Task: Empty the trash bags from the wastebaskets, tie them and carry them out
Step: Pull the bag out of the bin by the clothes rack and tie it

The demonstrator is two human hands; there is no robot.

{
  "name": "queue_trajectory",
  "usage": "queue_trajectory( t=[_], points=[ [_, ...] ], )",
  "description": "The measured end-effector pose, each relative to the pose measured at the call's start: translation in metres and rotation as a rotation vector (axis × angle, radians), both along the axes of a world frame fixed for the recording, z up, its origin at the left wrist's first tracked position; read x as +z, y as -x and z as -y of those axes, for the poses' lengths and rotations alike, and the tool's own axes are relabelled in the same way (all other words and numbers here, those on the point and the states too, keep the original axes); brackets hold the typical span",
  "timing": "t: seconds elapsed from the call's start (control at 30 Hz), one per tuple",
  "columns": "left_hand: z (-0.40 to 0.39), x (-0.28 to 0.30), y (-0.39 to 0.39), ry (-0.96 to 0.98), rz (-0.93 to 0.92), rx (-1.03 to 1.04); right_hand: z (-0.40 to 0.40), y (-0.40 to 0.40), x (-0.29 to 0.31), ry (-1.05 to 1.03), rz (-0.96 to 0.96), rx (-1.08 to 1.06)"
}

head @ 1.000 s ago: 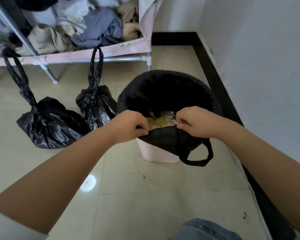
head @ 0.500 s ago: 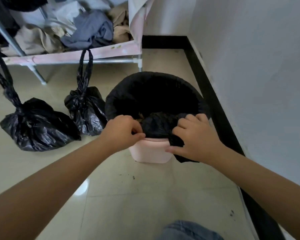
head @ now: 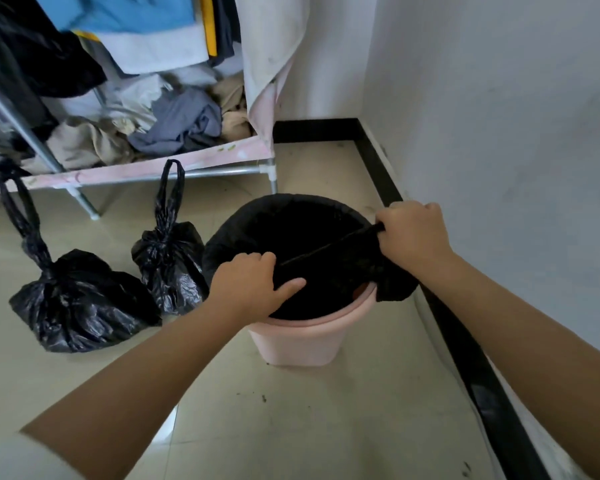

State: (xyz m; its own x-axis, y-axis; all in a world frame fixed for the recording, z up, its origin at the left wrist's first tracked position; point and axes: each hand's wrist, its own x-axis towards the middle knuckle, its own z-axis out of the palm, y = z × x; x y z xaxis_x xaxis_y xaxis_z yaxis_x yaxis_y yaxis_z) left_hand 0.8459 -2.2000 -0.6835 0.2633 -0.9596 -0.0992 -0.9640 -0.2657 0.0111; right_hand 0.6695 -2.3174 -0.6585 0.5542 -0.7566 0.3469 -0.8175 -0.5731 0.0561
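A pink wastebasket (head: 298, 341) stands on the tiled floor near the wall corner, lined with a black trash bag (head: 291, 223). The bag's near edge is pulled off the rim and stretched taut across the opening. My left hand (head: 250, 282) grips the bag's near-left edge inside the rim. Over the basket's right rim, my right hand (head: 413, 233) holds the bag's stretched handle in a fist. The contents are hidden under the black plastic. Two tied black trash bags, a larger one (head: 77, 303) and a smaller one (head: 170, 261), sit on the floor to the left.
A metal-framed clothes rack (head: 118, 171) piled with clothes stands behind the bags. A white wall (head: 499, 150) with a black baseboard (head: 465, 358) runs close along the right. Bare floor tiles (head: 309, 427) lie in front of the basket.
My right hand has moved from the basket's near rim to the right rim, pulling the bag's edge taut. My left hand now grips the bag's near-left edge. The view has tilted up.
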Motion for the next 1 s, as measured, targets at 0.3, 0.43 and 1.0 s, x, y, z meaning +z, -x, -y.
queue_trajectory(
  t=[0.3, 0.43, 1.0],
  points=[
    [-0.006, 0.012, -0.068, -0.055, 0.131, 0.420, 0.036, 0.018, 0.032, -0.485, -0.447, -0.104],
    [-0.004, 0.002, -0.082, -0.059, -0.252, 0.406, 0.047, 0.027, 0.040, -0.583, -0.632, -0.228],
    [0.012, 0.002, -0.074, 0.272, -0.280, 0.373, 0.059, 0.004, 0.071, -0.548, -0.030, -0.214]
  ],
)
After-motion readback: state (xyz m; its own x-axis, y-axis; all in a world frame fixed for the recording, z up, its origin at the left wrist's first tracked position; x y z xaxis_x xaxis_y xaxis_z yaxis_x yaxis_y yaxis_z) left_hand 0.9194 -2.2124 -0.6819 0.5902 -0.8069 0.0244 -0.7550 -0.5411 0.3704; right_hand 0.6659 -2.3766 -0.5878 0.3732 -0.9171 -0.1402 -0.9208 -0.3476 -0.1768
